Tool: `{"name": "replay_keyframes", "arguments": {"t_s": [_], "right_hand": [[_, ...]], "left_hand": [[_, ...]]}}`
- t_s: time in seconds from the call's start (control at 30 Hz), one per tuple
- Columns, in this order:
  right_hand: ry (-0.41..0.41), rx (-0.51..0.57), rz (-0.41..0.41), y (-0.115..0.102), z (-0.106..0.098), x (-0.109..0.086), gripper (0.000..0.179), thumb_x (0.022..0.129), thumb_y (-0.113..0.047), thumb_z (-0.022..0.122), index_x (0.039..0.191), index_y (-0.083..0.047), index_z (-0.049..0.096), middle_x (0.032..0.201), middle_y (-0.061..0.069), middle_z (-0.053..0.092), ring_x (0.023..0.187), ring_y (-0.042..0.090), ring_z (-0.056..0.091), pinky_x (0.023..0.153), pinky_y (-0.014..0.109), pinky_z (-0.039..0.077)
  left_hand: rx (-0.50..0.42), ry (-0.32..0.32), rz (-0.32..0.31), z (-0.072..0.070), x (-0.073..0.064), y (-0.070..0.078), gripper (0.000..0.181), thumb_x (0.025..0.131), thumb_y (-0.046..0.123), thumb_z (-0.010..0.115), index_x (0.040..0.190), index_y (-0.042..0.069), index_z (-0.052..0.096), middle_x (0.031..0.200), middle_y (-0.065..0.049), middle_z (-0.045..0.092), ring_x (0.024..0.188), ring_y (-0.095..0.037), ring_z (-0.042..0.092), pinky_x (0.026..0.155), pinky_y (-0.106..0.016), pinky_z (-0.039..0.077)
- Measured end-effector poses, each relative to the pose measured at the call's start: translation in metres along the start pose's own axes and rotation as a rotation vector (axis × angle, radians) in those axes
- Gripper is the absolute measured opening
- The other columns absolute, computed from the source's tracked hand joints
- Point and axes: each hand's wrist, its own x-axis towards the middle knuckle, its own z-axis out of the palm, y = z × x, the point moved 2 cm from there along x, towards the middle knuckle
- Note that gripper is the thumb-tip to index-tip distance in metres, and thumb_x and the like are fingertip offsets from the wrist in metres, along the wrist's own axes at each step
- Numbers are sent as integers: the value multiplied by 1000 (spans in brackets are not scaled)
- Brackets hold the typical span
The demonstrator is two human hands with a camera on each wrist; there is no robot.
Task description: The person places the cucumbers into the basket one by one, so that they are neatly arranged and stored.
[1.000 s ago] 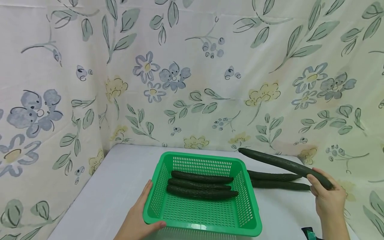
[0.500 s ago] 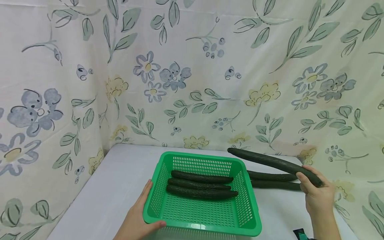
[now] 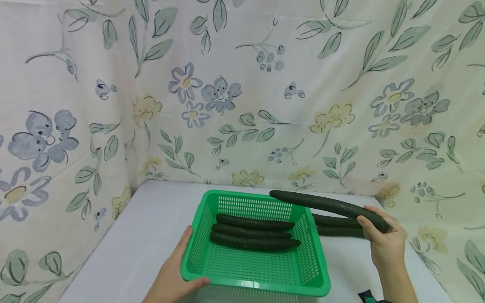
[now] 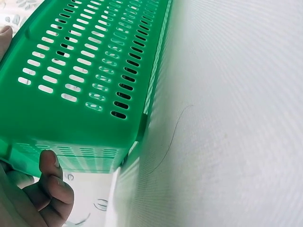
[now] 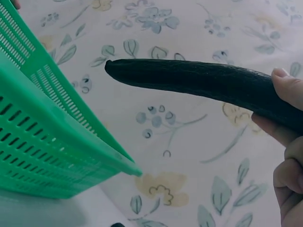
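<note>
Head view: your right hand grips cucumber, raised by far right corner of basket; left hand clasps near left corner. Loading step, seemingly; next likely calls for lowering beside three cucumbers inside.

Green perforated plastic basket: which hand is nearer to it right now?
Left. The left hand touches the green basket at its near-left corner. The right hand is off to its right, apart from it, gripping a long dark-green cucumber.
</note>
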Motion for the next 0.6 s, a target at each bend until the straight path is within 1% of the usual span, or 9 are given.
{"name": "replay_keyframes", "arguments": {"t_s": [0.1, 0.2, 0.33, 0.37, 0.4, 0.5, 0.6], "right_hand": [[-17, 11, -3, 0, 4, 0, 31, 88, 32, 61, 111, 15, 73, 72, -1, 52, 52, 20, 21, 51, 31, 17], [-48, 22, -15, 1, 8, 0, 31, 89, 32, 60, 112, 15, 73, 72, -1, 53, 52, 19, 22, 50, 30, 19], [-76, -15, -15, 2, 16, 3, 29, 89, 30, 61, 114, 18, 70, 72, -1, 53, 53, 19, 24, 50, 29, 20], [-78, -24, -6, 2, 18, 3, 29, 90, 30, 61, 114, 17, 71, 74, -1, 54, 53, 19, 24, 51, 30, 20], [-74, -28, -2, 2, 21, 4, 30, 89, 29, 62, 114, 16, 72, 76, -1, 55, 53, 17, 28, 51, 30, 21], [-73, -43, 17, 2, 31, 8, 30, 89, 27, 65, 114, 13, 74, 80, 1, 57, 54, 15, 31, 52, 32, 21], [-64, -81, 31, 2, 43, 12, 29, 88, 25, 68, 114, 12, 75, 88, 2, 59, 59, 11, 38, 51, 30, 26]], "left_hand": [[0, 8, 16, 0, 2, 1, 133, 74, 48, 96, 172, 35, 6, 178, -7, 15, 156, -45, 31, 110, -69, 44], [-3, 11, 26, 0, 4, 2, 134, 74, 47, 96, 173, 31, 8, 178, -6, 15, 156, -44, 32, 110, -68, 45], [-1, 10, 16, 0, 3, 2, 134, 74, 46, 96, 172, 32, 7, 178, -8, 15, 155, -46, 32, 109, -69, 45], [0, 9, 13, 0, 3, 2, 133, 74, 46, 96, 172, 33, 6, 178, -8, 15, 155, -46, 32, 109, -69, 45], [-1, 7, 11, 0, 2, 2, 133, 75, 46, 96, 172, 32, 7, 178, -9, 15, 155, -46, 31, 109, -70, 45], [-1, 5, 1, 0, 1, 2, 132, 75, 47, 95, 172, 35, 6, 178, -9, 15, 155, -47, 31, 108, -71, 45], [-2, 8, 0, -1, 0, 2, 132, 75, 46, 95, 172, 36, 6, 178, -8, 15, 155, -47, 33, 107, -70, 46]]}}
